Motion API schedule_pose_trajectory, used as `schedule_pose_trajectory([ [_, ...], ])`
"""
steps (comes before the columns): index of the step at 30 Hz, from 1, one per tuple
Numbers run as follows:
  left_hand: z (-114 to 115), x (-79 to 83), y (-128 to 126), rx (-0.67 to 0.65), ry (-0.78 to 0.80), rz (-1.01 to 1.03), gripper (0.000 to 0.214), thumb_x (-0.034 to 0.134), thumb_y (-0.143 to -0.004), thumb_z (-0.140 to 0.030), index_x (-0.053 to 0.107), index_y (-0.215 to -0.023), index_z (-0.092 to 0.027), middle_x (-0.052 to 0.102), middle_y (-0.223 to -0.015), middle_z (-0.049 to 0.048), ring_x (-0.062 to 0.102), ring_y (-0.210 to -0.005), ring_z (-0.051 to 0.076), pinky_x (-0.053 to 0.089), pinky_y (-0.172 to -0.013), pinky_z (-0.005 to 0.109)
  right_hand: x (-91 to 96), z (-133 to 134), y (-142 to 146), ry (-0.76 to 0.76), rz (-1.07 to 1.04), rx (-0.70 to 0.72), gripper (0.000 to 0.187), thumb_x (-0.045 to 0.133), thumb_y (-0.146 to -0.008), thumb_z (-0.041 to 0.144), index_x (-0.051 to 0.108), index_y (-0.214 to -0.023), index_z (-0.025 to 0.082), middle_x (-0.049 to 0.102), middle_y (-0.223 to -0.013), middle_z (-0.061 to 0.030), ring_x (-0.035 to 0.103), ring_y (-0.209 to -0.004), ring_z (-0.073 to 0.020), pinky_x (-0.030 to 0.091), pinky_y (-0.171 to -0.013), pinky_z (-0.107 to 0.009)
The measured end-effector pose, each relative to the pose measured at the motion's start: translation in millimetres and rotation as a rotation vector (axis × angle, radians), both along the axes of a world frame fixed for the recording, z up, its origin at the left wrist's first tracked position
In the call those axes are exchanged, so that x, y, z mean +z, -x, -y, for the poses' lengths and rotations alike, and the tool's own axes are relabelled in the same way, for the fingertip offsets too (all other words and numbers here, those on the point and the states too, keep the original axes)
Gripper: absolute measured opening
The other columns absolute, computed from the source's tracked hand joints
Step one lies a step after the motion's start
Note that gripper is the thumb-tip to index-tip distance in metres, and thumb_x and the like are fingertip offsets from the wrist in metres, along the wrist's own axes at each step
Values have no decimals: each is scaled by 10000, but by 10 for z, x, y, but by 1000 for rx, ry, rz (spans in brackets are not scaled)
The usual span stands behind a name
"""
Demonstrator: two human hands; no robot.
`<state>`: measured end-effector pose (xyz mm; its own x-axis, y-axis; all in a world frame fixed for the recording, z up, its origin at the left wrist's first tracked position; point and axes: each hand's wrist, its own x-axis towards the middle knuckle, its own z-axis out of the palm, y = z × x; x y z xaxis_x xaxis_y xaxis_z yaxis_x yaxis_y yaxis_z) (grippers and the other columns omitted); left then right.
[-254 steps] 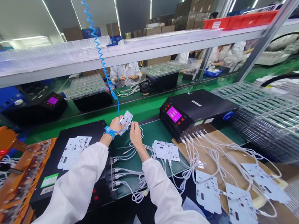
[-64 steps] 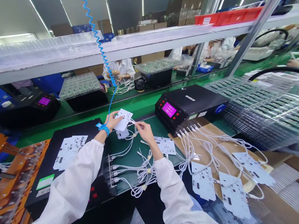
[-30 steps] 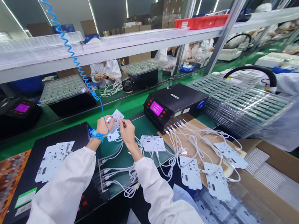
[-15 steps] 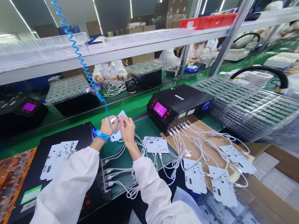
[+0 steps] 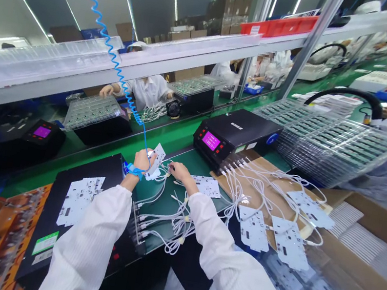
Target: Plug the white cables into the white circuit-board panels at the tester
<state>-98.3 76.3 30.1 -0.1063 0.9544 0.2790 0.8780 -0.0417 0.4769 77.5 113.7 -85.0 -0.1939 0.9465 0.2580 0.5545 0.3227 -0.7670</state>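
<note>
My left hand (image 5: 142, 160), with a blue wrist strap (image 5: 134, 170) at its wrist, is closed on a white circuit board (image 5: 158, 154) tilted upward. Just right of it, my right hand (image 5: 180, 171) pinches a white cable (image 5: 166, 166) near its end; the fingertips partly hide the connector. Another white board (image 5: 206, 185) lies flat behind my right wrist. Below my hands, more white cables (image 5: 176, 221) run from the row of ports on the black box at left. A stack of white boards (image 5: 78, 200) rests on that black box (image 5: 107, 175).
A black tester (image 5: 212, 141) with a magenta screen stands behind, its cables leading to several boards (image 5: 253, 228) at right. Clear trays (image 5: 328, 138) are stacked beyond an open carton (image 5: 381, 221). A blue coiled cord (image 5: 117, 68) hangs over my left hand. A co-worker (image 5: 150, 91) sits opposite.
My right hand has moved right, away from the board, and now has a cable in its fingers. My left hand keeps the board. The co-worker opposite has reached an arm toward a tray.
</note>
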Motion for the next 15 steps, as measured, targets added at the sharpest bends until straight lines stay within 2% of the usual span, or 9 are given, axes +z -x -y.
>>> schedule_pose_trajectory([
  [3,2,16,11,14,-10,-10,171,660,-873,-300,750,-950,-176,763,-956,132,715,-976,304,520,-847,330,30,37,35,-30,6,-30,147,691,-827,124,771,-813,246,740,-846,-58,676,-890,-226,499,-831,-298],
  [5,-1,21,15,23,-18,-17,179,660,-870,-298,745,-971,-176,763,-991,135,712,-1003,308,518,-876,336,72,80,11,-59,-29,-99,206,593,-902,150,780,-958,217,721,-922,-90,661,-912,-222,498,-868,-317],
  [8,-1,16,5,15,-20,-27,187,647,-871,-289,745,-971,-166,763,-965,139,713,-993,310,514,-888,339,184,184,-21,-131,-213,-190,316,496,-964,215,744,-1160,197,686,-982,-88,642,-804,-178,512,-842,-304],
  [11,9,3,-24,-18,-19,-36,184,615,-877,-264,751,-946,-161,760,-900,127,719,-944,289,511,-861,320,341,328,25,-204,-380,-184,282,521,-960,278,758,-1096,207,688,-963,-56,597,-677,-139,517,-772,-281],
  [15,26,-2,-50,-49,-33,-48,212,580,-895,-272,754,-933,-157,764,-925,124,718,-939,278,501,-841,316,514,503,146,-225,-395,-149,171,624,-912,334,733,-910,202,694,-857,-35,617,-718,-155,512,-769,-283],
])
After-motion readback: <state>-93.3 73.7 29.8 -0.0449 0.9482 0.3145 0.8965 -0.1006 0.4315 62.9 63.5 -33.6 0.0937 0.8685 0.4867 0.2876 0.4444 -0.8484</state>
